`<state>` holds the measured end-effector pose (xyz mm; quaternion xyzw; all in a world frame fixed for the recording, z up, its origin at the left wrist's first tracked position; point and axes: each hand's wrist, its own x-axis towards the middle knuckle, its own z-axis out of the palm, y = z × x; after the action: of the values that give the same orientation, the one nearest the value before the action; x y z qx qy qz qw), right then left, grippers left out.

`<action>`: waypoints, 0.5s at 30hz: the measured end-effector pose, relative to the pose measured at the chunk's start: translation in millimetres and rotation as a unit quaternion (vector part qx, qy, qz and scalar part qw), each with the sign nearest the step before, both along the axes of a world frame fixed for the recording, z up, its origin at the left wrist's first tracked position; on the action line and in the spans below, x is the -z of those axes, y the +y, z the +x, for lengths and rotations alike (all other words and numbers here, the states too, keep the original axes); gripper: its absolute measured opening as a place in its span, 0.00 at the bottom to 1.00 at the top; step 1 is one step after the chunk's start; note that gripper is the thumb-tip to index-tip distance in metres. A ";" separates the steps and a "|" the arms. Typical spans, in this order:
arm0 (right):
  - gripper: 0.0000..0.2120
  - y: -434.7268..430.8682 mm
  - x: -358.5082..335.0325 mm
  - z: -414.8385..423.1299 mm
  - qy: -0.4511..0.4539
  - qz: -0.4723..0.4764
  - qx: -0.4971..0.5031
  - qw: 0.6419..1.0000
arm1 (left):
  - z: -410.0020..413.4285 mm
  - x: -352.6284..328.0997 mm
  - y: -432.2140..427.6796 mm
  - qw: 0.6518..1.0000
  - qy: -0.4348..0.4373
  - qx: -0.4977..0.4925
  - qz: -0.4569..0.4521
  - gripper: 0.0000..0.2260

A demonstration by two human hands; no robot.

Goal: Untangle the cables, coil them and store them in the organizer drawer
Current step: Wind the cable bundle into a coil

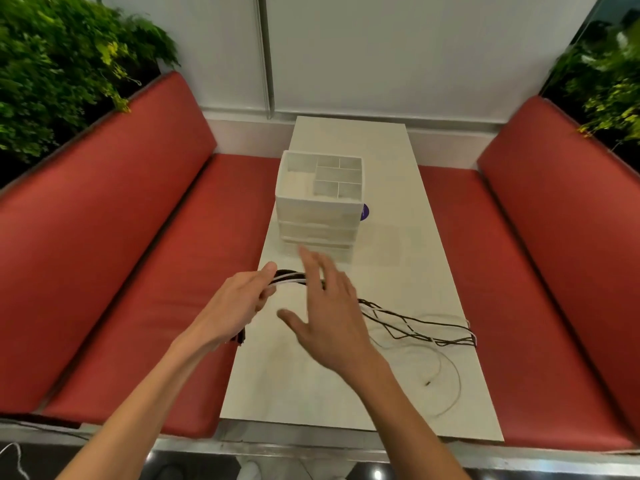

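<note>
Several black and white cables (291,279) stretch as one bundle across the white table (346,393), long axis running left to right, with loose strands trailing to its right edge. The left hand (239,303) curls around the bundle's left end. The right hand (329,306) hovers above with fingers spread, gripping nothing. The white organizer (318,209) stands just beyond.

**Red booth seats round a pale table**

A long white table (398,188) runs toward a white panelled wall (415,46). A red cushioned bench (104,237) flanks it on the left, another bench (554,254) on the right. A leafy green plant (52,64) rises behind the left backrest — another plant (606,81) behind the right. A small purple disc (364,212) shows at mid-table, partly hidden.
</note>
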<state>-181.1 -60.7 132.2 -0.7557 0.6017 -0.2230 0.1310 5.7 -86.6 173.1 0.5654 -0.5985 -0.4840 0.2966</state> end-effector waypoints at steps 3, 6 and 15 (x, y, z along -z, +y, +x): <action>0.18 -11.6 7.9 33.6 -0.048 -0.071 -0.037 0.996 | 15.6 -2.8 -9.7 0.999 0.022 0.038 0.031 0.22; 0.12 -31.9 -4.6 31.5 -0.016 0.005 -0.075 0.997 | 39.8 -3.2 -19.0 0.994 0.001 0.109 0.022 0.21; 0.15 -65.4 -69.0 25.1 0.273 0.009 -0.226 0.935 | 83.7 6.8 -57.4 0.806 -0.417 0.292 -0.301 0.03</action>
<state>-156.0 -126.1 201.2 -0.9024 0.4294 0.0323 0.0154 89.4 -144.0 166.3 0.3938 -0.9170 -0.0607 0.0182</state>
